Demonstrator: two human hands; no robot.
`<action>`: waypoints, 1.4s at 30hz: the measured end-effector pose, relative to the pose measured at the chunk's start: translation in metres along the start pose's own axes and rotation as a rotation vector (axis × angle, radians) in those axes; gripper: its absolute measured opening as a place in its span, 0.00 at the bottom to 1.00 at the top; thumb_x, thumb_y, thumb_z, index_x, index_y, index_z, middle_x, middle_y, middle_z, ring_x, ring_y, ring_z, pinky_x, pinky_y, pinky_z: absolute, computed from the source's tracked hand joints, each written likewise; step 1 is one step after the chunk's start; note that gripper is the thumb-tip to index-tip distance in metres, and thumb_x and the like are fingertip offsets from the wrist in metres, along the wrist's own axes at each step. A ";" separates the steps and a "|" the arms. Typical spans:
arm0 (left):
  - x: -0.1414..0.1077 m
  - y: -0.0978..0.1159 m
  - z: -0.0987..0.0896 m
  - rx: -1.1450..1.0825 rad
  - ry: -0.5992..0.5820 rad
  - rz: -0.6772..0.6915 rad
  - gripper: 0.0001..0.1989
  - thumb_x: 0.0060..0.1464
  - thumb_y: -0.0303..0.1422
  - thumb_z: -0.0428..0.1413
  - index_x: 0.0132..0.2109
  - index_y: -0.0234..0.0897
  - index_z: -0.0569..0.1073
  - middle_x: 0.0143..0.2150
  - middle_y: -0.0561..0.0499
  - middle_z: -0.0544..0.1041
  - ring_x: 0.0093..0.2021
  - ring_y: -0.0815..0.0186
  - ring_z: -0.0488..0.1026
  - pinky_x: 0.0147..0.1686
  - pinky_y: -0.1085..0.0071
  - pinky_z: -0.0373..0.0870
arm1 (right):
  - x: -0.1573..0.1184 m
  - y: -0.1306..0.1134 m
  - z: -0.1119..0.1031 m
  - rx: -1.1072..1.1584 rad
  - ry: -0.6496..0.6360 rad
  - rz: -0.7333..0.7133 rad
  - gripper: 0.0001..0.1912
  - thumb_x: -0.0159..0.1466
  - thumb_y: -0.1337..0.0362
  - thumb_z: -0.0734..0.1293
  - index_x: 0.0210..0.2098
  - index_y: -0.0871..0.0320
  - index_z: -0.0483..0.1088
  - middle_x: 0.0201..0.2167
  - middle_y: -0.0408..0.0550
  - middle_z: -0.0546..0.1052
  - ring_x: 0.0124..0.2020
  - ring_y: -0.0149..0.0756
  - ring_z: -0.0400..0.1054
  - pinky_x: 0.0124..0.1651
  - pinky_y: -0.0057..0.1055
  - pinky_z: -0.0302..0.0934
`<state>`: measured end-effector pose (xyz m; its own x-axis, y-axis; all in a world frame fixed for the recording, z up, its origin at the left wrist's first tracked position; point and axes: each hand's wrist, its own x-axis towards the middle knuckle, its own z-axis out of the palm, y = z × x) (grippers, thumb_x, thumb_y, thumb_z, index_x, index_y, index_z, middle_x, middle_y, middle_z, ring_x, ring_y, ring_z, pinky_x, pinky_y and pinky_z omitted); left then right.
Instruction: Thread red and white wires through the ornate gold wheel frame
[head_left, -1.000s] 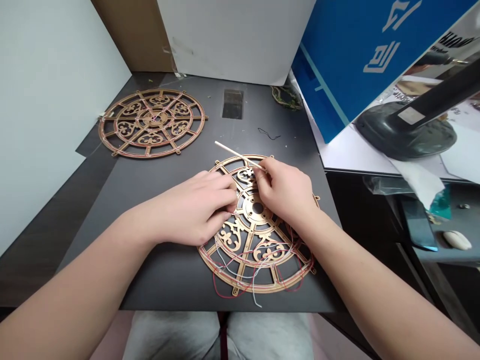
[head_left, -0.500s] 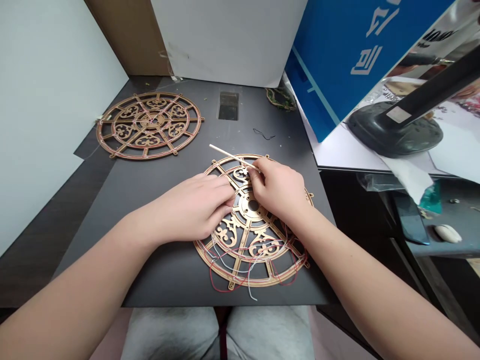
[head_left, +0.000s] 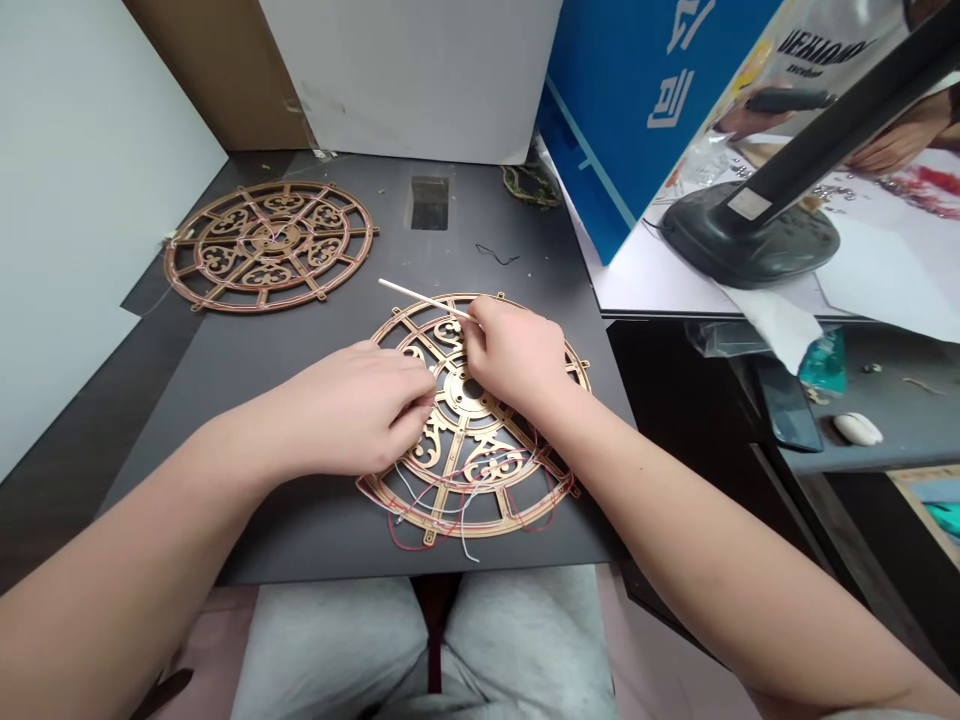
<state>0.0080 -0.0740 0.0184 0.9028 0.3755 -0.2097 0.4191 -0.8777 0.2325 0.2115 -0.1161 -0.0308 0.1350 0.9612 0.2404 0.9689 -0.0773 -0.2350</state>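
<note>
A round openwork wooden frame point(head_left: 452, 470) lies flat on the dark table, with red wires point(head_left: 405, 547) and white wires point(head_left: 466, 540) looped loosely over its near part. My left hand point(head_left: 367, 405) rests over the frame's left side, fingers curled together; what its fingertips hold, if anything, is hidden. Over the upper right of the frame, my right hand point(head_left: 514, 350) is closed on a thin white stick point(head_left: 420, 297), which points to the upper left. The frame's central hub shows between my two hands.
A second round wooden frame point(head_left: 270, 297) with wires lies at the back left. A blue panel point(head_left: 600, 130) and a black stand point(head_left: 750, 240) are on the right. A person's hand point(head_left: 900, 140) shows at the upper right. A phone point(head_left: 787, 405) and white mouse point(head_left: 857, 429) lie lower right.
The view has shifted, so the table and both frames appear further left and slightly higher. My right hand keeps its hold on the stick, and my left hand stays at the frame's left side.
</note>
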 end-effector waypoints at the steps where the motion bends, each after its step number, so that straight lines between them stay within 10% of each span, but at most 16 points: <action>1: 0.001 0.000 0.000 0.001 0.005 -0.004 0.16 0.69 0.39 0.46 0.33 0.38 0.68 0.33 0.50 0.74 0.33 0.60 0.68 0.39 0.60 0.57 | 0.000 0.000 0.000 -0.002 0.002 -0.006 0.13 0.74 0.59 0.57 0.39 0.57 0.70 0.39 0.46 0.79 0.34 0.35 0.68 0.31 0.34 0.40; 42: 0.011 -0.024 0.028 -0.278 0.205 0.220 0.11 0.72 0.33 0.48 0.38 0.36 0.67 0.34 0.51 0.69 0.37 0.63 0.64 0.48 0.60 0.56 | -0.001 -0.003 0.004 -0.086 0.014 -0.070 0.15 0.74 0.63 0.55 0.47 0.59 0.71 0.40 0.52 0.79 0.35 0.41 0.72 0.30 0.36 0.39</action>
<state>0.0051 -0.0578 -0.0163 0.9625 0.2644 0.0607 0.1991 -0.8404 0.5040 0.2075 -0.1157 -0.0340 0.0684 0.9614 0.2667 0.9902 -0.0329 -0.1355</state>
